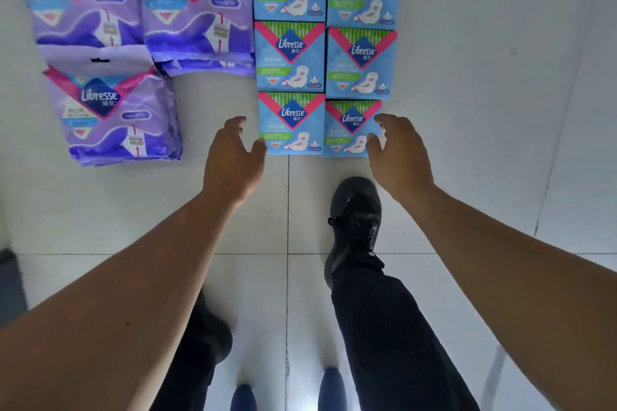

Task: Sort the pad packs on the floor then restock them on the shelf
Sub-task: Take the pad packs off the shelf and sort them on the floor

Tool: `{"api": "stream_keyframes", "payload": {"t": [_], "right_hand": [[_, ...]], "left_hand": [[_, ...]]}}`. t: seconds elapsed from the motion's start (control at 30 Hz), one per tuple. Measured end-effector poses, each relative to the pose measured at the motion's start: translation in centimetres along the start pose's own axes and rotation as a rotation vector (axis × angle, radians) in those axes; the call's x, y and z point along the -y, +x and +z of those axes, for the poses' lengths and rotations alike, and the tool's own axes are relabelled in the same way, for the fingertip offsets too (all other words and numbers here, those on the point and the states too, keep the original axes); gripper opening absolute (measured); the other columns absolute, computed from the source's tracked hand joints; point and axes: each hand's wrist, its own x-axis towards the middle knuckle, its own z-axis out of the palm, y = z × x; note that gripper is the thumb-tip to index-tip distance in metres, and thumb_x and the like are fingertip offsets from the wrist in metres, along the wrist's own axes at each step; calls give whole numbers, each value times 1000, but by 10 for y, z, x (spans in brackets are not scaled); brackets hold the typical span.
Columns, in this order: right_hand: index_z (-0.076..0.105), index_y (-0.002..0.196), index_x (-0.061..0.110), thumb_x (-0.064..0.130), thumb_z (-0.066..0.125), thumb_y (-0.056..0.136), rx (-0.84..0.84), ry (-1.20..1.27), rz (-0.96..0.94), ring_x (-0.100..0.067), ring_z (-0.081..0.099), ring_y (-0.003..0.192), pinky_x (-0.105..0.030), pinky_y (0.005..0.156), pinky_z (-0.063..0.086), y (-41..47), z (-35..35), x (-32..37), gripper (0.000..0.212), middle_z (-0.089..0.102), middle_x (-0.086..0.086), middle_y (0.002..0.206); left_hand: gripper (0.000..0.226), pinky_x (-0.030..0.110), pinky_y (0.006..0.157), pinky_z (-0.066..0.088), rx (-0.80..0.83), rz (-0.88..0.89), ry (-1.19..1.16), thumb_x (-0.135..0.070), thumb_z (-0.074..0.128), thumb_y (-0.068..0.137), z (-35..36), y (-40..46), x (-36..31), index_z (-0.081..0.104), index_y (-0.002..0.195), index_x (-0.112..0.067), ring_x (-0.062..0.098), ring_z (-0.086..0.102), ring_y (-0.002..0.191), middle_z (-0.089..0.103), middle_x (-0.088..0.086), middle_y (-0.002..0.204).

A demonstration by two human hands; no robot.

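Observation:
Several blue Libresse pad packs lie flat on the white tiled floor in two columns; the nearest two are the left one and the right one. Three purple Libresse packs lie to their left, the closest near the floor's left side. My left hand hovers open just left of the nearest blue pack, its thumb at the pack's lower left corner. My right hand is open at the right edge of the right-hand blue pack, fingers curled over its corner. Neither hand holds a pack.
My right foot in a black shoe stands just below the blue packs, and my left leg is further back. White floor tiles stretch to the right. A dark object sits at the left edge.

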Motion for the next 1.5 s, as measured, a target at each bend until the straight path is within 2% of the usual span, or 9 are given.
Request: {"api": "stream_keyframes", "payload": {"t": [0.07, 0.2, 0.33, 0.5, 0.7, 0.93, 1.1, 1.3, 1.5], "right_hand": [[50, 135, 10, 25, 50, 98, -4, -116, -138, -27, 50, 120, -34, 91, 43, -20, -25, 29, 39, 53, -10, 132], [56, 126, 9, 27, 53, 96, -82, -289, -370, -33, 55, 110, -41, 81, 48, -66, -74, 109, 35, 59, -11, 124], [60, 121, 9, 32, 49, 90, -134, -415, -555, -36, 60, 104, -44, 75, 52, -121, -108, 213, 40, 64, -12, 119], [60, 124, 14, 37, 46, 90, -181, -482, -697, -33, 60, 107, -45, 82, 49, -195, -122, 343, 44, 64, -9, 122], [62, 116, 11, 36, 39, 89, -155, -495, -971, -33, 62, 91, -41, 71, 48, -267, -108, 475, 43, 66, -9, 108], [58, 124, 13, 37, 39, 90, 3, -505, -1354, -33, 61, 94, -41, 71, 48, -351, -42, 562, 46, 65, -7, 116], [55, 127, 13, 33, 49, 93, 137, -486, -1602, -34, 60, 97, -41, 70, 49, -431, 2, 597, 41, 62, -10, 119], [55, 128, 11, 37, 37, 90, 318, -476, -1815, -34, 61, 99, -40, 72, 49, -534, 58, 618, 49, 63, -9, 118], [53, 131, 11, 30, 55, 92, 529, -436, -1909, -34, 58, 107, -43, 81, 48, -640, 128, 615, 44, 61, -10, 123]], "left_hand": [[47, 35, 99, 40, -52, 88, 47, -28, 54, 94, -27, -20, -12, 46, 138, -14, 24, 50, 123, 53, 9, 134], [51, 41, 94, 46, -141, 267, 128, -41, 43, 89, -100, -69, -40, 53, 132, -16, 27, 54, 118, 58, 8, 130], [42, 43, 86, 50, -278, 414, 228, -35, 51, 89, -196, -121, -47, 58, 125, -14, 31, 59, 110, 63, 10, 123], [40, 41, 90, 44, -409, 385, 305, -35, 51, 91, -315, -188, -15, 54, 129, -21, 27, 53, 117, 59, 5, 127], [39, 43, 92, 42, -617, 172, 237, -34, 53, 91, -421, -253, 61, 57, 128, -20, 29, 53, 117, 59, 5, 127], [42, 43, 102, 36, -786, -184, 71, -36, 47, 94, -466, -346, 157, 48, 134, -24, 24, 47, 124, 52, 0, 135], [40, 45, 96, 42, -958, -413, -25, -34, 52, 91, -477, -428, 214, 53, 130, -22, 26, 52, 116, 57, 2, 127], [42, 42, 94, 43, -1144, -674, -145, -34, 55, 90, -478, -523, 291, 53, 130, -24, 25, 51, 116, 56, 0, 128], [42, 41, 87, 46, -1243, -923, -270, -34, 55, 89, -449, -608, 379, 52, 130, -25, 26, 50, 117, 55, -2, 128]]}}
